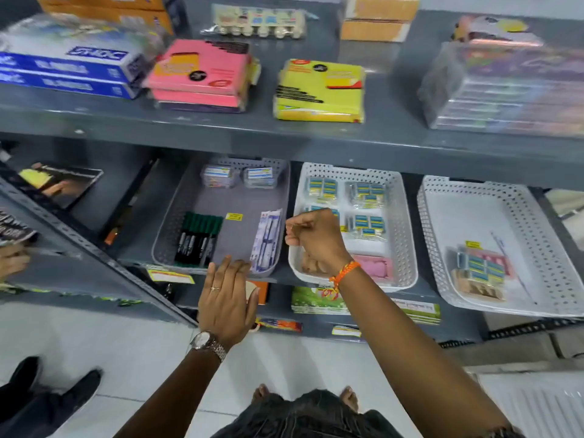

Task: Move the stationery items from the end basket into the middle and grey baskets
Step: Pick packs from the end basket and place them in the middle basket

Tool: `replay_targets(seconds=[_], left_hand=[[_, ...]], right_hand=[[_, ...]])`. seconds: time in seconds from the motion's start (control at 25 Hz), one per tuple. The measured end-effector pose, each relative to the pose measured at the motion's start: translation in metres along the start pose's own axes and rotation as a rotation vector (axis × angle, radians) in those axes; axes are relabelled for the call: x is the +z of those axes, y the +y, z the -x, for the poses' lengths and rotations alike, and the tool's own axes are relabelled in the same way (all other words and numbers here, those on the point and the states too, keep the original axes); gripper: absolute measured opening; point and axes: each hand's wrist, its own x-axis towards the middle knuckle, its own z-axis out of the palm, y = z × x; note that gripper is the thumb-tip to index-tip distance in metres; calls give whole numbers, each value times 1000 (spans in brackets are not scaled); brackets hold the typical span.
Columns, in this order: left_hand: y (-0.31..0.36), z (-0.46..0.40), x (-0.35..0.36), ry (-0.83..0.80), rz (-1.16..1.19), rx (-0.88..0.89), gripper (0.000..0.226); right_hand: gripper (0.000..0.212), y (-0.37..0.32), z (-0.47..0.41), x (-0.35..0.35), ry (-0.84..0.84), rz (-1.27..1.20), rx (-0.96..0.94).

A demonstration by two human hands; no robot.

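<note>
Three baskets stand side by side on the lower shelf. The grey basket on the left holds green-capped markers, a pen pack and two small boxes at the back. The middle white basket holds several blue-and-yellow packs and a pink pack. The end white basket on the right holds one blue-and-yellow pack and a thin pen. My left hand rests flat, fingers apart, on the grey basket's front rim. My right hand hovers with curled fingers over the middle basket's left edge; nothing shows in it.
The upper shelf carries blue boxes, pink and yellow paper packs and wrapped bundles. A slanted shelf post runs at the left. Another person's shoes stand on the tiled floor at the bottom left.
</note>
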Motion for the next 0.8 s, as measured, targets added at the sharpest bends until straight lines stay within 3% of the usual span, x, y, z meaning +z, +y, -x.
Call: replay_targets(seconds=[0.12, 0.32, 0.48, 0.6, 0.72, 0.8], left_hand=[[23, -1, 8, -2, 2, -7, 54], [46, -9, 16, 16, 28, -18, 63], [54, -10, 20, 47, 44, -48, 63], [56, -9, 22, 43, 29, -51, 62], [56, -10, 24, 30, 12, -64, 63], [56, -10, 26, 30, 3, -72, 62]], right_hand=[[23, 5, 16, -50, 92, -16, -43], [31, 16, 36, -158, 328, -67, -90], [12, 39, 50, -239, 643, 377, -118], [29, 63, 54, -280, 773, 680, 84], [49, 80, 51, -295, 712, 867, 372], [53, 85, 51, -298, 679, 859, 418]])
